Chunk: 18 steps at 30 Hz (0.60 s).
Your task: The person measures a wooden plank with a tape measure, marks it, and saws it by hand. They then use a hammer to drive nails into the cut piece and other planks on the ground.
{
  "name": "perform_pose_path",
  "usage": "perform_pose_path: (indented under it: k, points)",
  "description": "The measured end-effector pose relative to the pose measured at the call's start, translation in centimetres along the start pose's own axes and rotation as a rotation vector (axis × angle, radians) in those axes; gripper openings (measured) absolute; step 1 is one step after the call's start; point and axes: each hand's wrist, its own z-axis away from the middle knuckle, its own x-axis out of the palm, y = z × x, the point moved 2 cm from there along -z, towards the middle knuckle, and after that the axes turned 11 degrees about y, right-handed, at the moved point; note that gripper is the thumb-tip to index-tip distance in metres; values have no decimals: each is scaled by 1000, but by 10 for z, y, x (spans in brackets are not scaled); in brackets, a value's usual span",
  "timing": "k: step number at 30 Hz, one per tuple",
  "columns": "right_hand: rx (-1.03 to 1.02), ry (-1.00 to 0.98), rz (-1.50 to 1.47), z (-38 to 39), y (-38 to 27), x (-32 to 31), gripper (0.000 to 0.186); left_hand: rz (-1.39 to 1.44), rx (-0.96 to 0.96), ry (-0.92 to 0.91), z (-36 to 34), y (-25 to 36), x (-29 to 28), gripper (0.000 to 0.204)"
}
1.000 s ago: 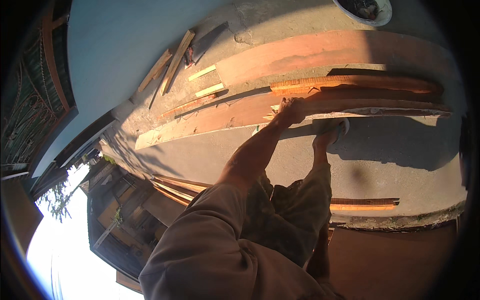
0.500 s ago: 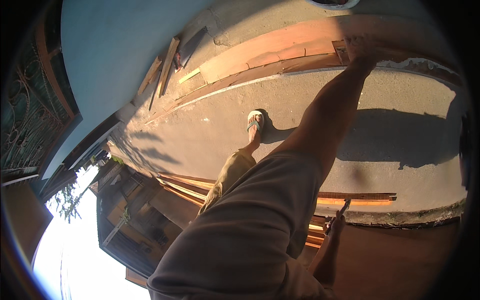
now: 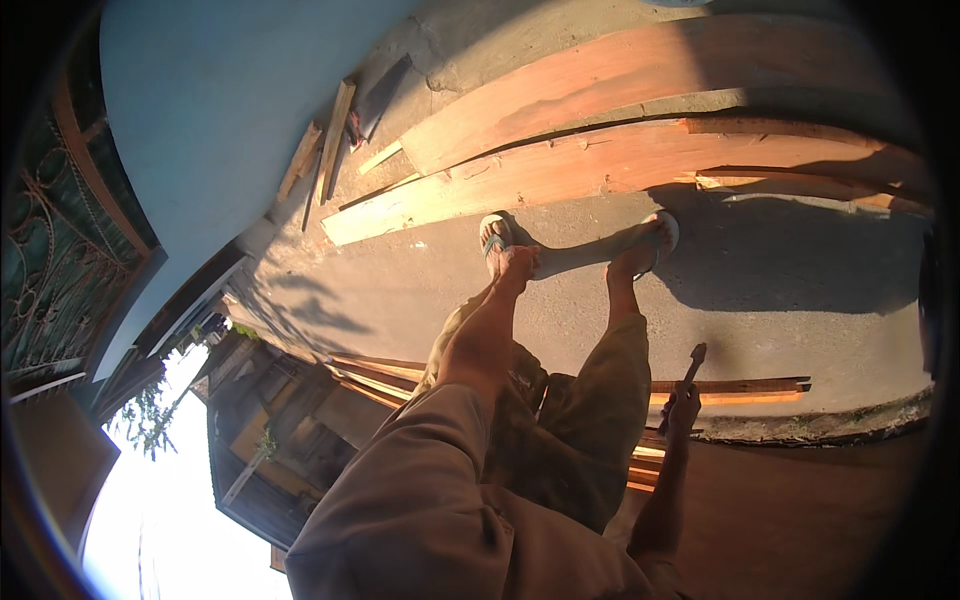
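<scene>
Wooden offcuts (image 3: 322, 160) lean against the pale blue wall (image 3: 210, 110) at the left, and from them long reddish planks (image 3: 600, 165) run rightward across the grey concrete ground (image 3: 400, 290). The left hand (image 3: 518, 264) hangs at the end of a straight arm in mid-picture, empty, fingers loosely curled, just short of the planks and in front of a sandalled foot (image 3: 494, 236). Lower right, the right hand (image 3: 684, 408) is closed around a slim dark tool (image 3: 688, 368) pointing upward, near thin boards (image 3: 740, 388) by the kerb.
</scene>
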Motion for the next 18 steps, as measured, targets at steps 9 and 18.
perform_pose_path:
  k: [9, 18]
  points:
    - [-451, 188, 568, -17, -24, 45, 43, 506, -97, 212, -122, 4, -157, 70]
    - [-660, -61, 643, 44, -97, 253, 33, 1022, -86, 168, -237, 5, -192, 76]
